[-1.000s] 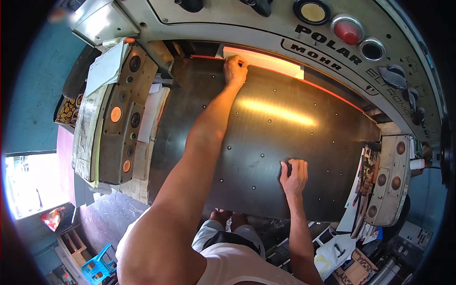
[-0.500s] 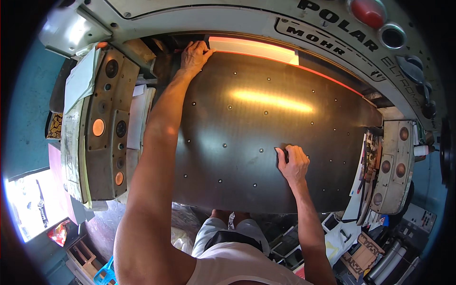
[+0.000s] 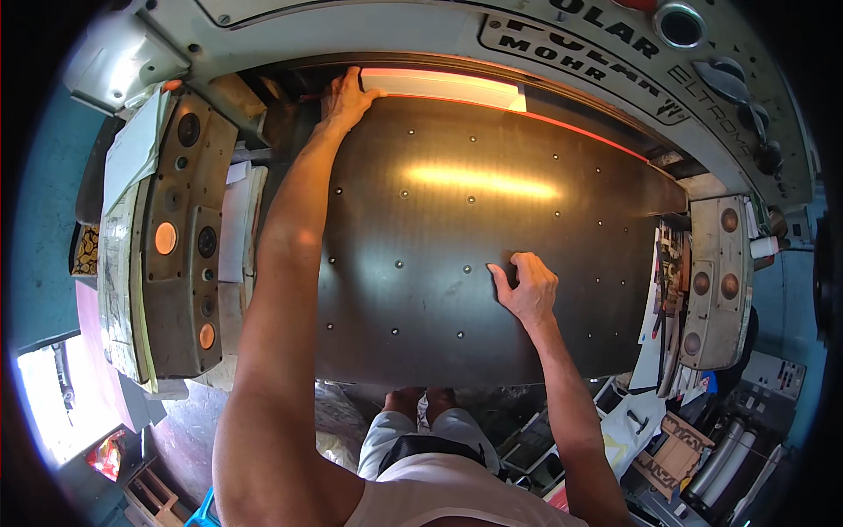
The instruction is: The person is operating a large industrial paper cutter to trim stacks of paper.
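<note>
A dark metal machine table dotted with small round studs spreads before me. At its far edge a white paper stack lies in a slot under the machine's front beam, lit orange. My left hand reaches to the left end of this stack. Its thumb is stretched out along the near edge and its fingers are apart, the fingertips partly hidden under the beam. Over the right half of the table rests my right hand, fingers loosely bent, thumb apart from them, holding nothing.
Control panels with round buttons stand at the left and right, papers lying beside them. A red line of light runs along the slot under the beam. At lower right are a brown wooden piece and metal rollers.
The view has shifted slightly, moving the whole scene left and a little up. My left hand's fingers have straightened at the stack's end. The right hand's thumb and fingers look a little wider apart.
</note>
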{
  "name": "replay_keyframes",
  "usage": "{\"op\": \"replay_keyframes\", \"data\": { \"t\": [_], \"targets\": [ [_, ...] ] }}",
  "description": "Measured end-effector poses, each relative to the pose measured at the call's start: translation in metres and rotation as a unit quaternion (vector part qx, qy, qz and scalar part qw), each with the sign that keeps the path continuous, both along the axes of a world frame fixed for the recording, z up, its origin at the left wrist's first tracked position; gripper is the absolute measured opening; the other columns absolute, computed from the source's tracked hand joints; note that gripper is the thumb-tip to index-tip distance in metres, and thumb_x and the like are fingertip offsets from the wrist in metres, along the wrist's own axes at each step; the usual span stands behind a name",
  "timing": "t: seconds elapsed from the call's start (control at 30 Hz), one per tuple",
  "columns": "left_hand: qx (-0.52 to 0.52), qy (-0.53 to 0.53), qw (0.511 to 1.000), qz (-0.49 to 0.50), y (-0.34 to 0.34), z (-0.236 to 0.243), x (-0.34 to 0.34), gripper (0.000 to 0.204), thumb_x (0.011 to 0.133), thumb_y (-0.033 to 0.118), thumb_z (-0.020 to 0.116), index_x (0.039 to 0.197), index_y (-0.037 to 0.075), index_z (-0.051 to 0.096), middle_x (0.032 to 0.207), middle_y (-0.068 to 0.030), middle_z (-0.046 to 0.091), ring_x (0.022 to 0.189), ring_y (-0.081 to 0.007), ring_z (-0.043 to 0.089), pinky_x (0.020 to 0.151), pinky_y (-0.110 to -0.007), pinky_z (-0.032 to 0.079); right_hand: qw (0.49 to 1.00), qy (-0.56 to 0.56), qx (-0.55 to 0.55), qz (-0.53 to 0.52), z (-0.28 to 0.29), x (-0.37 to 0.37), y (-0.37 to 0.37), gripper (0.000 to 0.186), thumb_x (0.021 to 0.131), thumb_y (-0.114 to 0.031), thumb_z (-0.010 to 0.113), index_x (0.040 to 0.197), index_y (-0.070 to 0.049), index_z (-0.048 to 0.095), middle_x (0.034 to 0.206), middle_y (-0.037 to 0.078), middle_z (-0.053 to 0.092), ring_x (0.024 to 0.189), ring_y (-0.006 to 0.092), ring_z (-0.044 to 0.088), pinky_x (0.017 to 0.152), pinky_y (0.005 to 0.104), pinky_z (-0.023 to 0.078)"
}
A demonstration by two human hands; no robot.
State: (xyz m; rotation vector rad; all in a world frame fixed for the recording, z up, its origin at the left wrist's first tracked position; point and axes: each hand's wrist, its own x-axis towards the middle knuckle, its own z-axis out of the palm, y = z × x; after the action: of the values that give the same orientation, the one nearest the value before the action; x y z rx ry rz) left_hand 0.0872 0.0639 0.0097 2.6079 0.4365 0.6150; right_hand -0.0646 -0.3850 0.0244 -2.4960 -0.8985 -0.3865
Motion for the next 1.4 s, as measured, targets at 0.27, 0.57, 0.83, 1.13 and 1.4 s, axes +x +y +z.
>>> {"op": "replay_keyframes", "data": {
  "t": [0.27,0.57,0.83,1.13,1.4],
  "targets": [
    [0.022,0.062,0.998,0.015,-0.047,0.004,-0.002,0.087,0.075,0.054,0.079,0.136,0.004,0.043,0.125,-0.0255,0.062,0.121,-0.0448,0.055,0.102,-0.054,0.045,1.000,-0.003,-0.003,-0.016,-0.005,0.000,-0.014,0.036,0.079,-0.032,0.080,0.080,-0.007,0.055,0.070,0.008,0.057,0.061,0.0262,0.061,0.051,0.0360,0.048],
    [-0.056,0.052,0.989,0.124,-0.062,0.021,0.004,0.089,0.068,0.049,0.086,0.127,0.001,0.042,0.119,-0.0284,0.064,0.119,-0.0455,0.056,0.098,-0.052,0.048,1.000,0.008,0.001,-0.017,-0.001,0.002,-0.010,0.036,0.079,-0.033,0.080,0.081,-0.006,0.056,0.072,0.009,0.059,0.063,0.0272,0.062,0.053,0.0374,0.049],
    [-0.146,-0.154,0.977,0.027,-0.143,-0.011,-0.013,0.059,0.067,0.038,0.089,0.105,0.005,0.059,0.096,-0.0140,0.064,0.093,-0.0349,0.057,0.084,-0.047,0.049,1.000,-0.005,0.022,-0.017,-0.001,0.004,-0.018,0.035,0.078,-0.031,0.082,0.082,-0.006,0.057,0.068,0.008,0.056,0.054,0.0247,0.056,0.052,0.0360,0.046],
    [-0.198,-0.173,0.960,0.091,-0.158,-0.013,0.040,0.040,0.067,0.035,0.090,0.073,0.006,0.063,0.079,-0.0078,0.067,0.087,-0.0302,0.057,0.079,-0.043,0.048,1.000,0.014,0.017,-0.013,0.001,0.003,-0.006,0.035,0.080,-0.032,0.078,0.080,-0.007,0.055,0.071,0.007,0.058,0.061,0.0264,0.061,0.052,0.0376,0.049],
    [-0.217,-0.197,0.948,0.127,-0.162,-0.008,0.043,0.041,0.059,0.036,0.093,0.061,0.007,0.064,0.069,-0.0076,0.067,0.083,-0.0292,0.058,0.076,-0.042,0.049,1.000,0.008,0.009,-0.009,0.000,0.007,-0.006,0.035,0.081,-0.034,0.077,0.080,-0.007,0.055,0.070,0.007,0.057,0.059,0.0259,0.060,0.050,0.0366,0.047]
  ]
}}
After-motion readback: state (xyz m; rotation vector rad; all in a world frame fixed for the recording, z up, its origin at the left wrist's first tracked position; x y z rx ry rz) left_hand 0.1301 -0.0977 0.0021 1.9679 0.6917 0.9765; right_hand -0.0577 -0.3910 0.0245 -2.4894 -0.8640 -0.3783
